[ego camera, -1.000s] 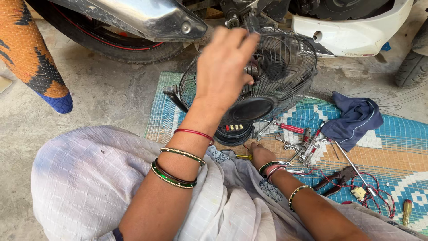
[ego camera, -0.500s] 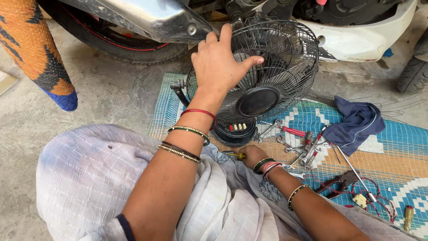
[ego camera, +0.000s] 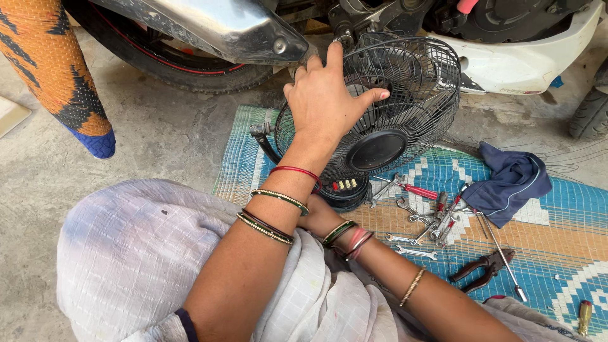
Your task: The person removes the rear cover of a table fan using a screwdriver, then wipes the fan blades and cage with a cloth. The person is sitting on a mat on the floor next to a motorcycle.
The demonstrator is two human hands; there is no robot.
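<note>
Woven mat (ego camera: 557,209): left hand (ego camera: 326,101) spread on fan grille (ego camera: 411,95); right hand (ego camera: 320,215) hidden, grip unclear

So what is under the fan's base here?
The fan stands on the woven mat. The right hand reaches its base, but the left forearm covers the fingers and part of the base.

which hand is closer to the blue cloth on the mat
Right. The right hand sits low at the fan's base, on the blue cloth's side; the left hand rests higher on the fan's wire guard, farther off.
</note>
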